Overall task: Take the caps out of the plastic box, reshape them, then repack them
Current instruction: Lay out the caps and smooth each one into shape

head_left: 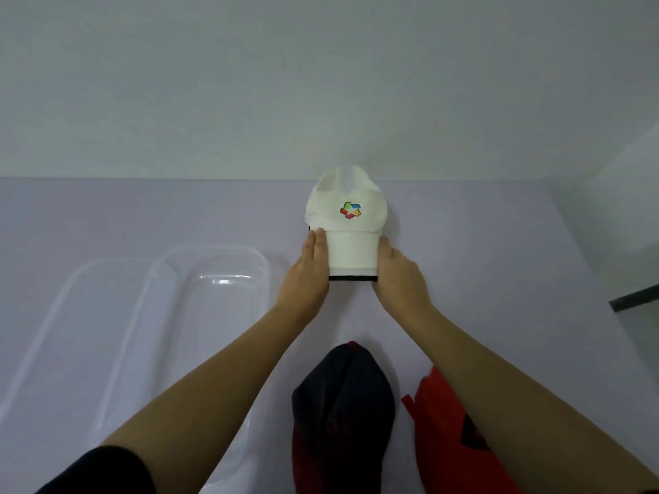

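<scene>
Closest to the camera lie a dark cap (342, 404) and a red cap (449, 433), side by side on the lilac table (499, 244), both flattened. Further away stands a white cap (347, 215), its brim toward the person. The left hand (310, 272) and right hand (399, 276) press the brim from its two sides with rather straight fingers; the thumbs are hidden.

The clear plastic box (265, 269) is at the left, and no cap shows inside it, so I judge the taking out is finished. Reshaping seems to be in progress on the white cap. The other two caps look not yet shaped, and repacking is all left to do.

On the white cap's front is a many-coloured emblem (350, 210) of small blocks in a ring, without letters. The red cap carries a dark mark (470, 436), which I cannot read.
</scene>
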Tool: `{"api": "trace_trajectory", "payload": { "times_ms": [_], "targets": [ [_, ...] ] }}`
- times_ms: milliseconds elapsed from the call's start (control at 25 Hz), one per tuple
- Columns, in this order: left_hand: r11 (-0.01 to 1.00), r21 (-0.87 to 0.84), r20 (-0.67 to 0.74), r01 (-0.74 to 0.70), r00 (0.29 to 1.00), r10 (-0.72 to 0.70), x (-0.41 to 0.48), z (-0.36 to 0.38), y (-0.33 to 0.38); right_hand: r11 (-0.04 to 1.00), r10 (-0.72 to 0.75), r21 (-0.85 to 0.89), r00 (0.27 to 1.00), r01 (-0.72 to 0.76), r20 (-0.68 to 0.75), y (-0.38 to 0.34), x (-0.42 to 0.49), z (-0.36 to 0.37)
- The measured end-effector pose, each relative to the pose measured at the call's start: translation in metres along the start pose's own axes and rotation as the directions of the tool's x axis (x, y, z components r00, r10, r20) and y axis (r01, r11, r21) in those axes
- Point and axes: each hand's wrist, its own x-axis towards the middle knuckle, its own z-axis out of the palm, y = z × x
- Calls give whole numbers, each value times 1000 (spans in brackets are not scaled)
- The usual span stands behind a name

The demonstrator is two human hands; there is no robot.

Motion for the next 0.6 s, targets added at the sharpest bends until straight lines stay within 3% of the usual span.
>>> {"api": "trace_trajectory", "payload": {
  "times_ms": [120, 200, 280, 360, 480, 600],
  "targets": [
    [963, -271, -93, 1, 995, -27, 4, -8, -2, 954, 52, 293, 998, -61, 39, -16, -4, -5],
    [846, -532, -95, 36, 990, -102, 0, -13, 13, 888, 124, 438, 990, -138, 59, -28, -4, -7],
    [722, -687, -56, 82, 985, -165, -5, -15, 26, 836, 173, 521, 984, -174, 50, -33, -2, -9],
    [748, -657, -36, 93, 987, -154, -7, -19, 25, 867, 141, 478, 989, -140, 33, -27, -4, -14],
    [921, -386, 85, 63, 996, -32, -7, -27, 17, 957, 32, 288, 999, -42, 37, -13, -11, -19],
    [959, -262, 148, 112, 986, -75, -16, -30, 31, 921, -33, 390, 999, 16, 36, -16, -16, -18]
  ]
}}
